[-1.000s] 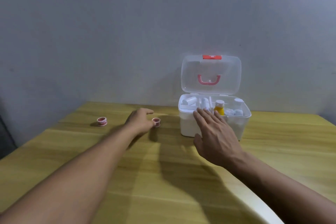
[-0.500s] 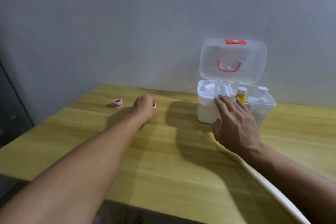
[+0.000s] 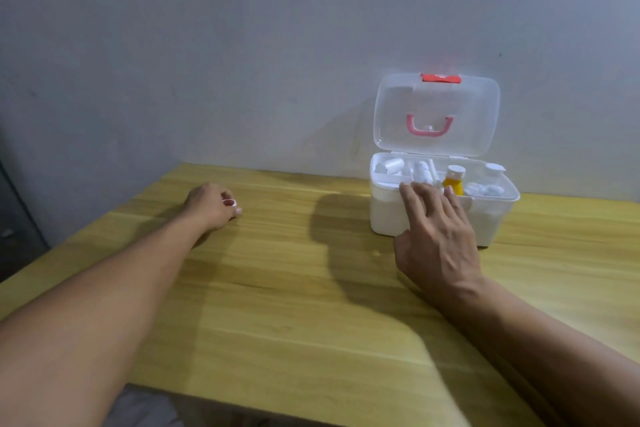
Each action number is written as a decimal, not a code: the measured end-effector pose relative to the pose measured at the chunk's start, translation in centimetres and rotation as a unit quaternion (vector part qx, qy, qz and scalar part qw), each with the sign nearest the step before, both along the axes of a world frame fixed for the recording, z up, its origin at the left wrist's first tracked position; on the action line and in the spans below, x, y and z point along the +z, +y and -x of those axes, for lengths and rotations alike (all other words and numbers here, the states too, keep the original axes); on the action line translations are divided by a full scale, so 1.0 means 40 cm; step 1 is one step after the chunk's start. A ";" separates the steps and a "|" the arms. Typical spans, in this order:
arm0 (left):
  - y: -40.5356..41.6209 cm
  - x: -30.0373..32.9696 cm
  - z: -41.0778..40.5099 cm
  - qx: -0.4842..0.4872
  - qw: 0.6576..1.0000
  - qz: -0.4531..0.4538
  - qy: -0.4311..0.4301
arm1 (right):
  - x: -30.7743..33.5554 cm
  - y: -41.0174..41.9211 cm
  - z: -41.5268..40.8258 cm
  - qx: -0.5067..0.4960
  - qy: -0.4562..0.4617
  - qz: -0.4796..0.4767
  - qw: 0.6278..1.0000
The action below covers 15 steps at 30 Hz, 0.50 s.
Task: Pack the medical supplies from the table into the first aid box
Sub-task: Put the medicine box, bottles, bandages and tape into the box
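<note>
The white first aid box (image 3: 383,215) stands open at the table's back right, its clear lid (image 3: 398,114) with a pink handle upright against the wall. Inside are several white bottles and a yellow bottle (image 3: 454,181). My left hand (image 3: 207,206) is stretched out to the far left of the table, its fingers curled around a small pink-and-white tape roll (image 3: 228,203). A second white bit shows at the fingertips; I cannot tell what it is. My right hand (image 3: 438,236) lies with fingers spread on the box's front rim and holds nothing.
The wooden table (image 3: 277,288) runs up to a plain grey wall behind. Its left corner and near edge drop off to a dark floor. A wide bare stretch of tabletop lies between my two hands.
My left hand has closed over the tape roll. The second roll that lay to its left is no longer visible. My right hand has stayed at the box's front rim.
</note>
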<state>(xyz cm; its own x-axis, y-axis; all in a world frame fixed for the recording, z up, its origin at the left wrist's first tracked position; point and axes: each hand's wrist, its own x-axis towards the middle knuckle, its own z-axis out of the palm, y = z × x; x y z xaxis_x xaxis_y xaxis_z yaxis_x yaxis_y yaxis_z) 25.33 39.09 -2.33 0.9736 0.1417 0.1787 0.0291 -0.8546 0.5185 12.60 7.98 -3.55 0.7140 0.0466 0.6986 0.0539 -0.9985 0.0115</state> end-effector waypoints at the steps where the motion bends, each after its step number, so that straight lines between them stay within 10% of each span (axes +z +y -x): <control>1: -0.008 0.002 0.003 -0.001 1.000 0.000 -0.001 | -0.001 0.000 0.001 0.000 0.003 0.003 1.000; 15: -0.414 0.217 0.132 -0.267 0.958 0.076 -0.075 | 0.026 -0.064 0.053 0.044 0.041 -0.035 0.998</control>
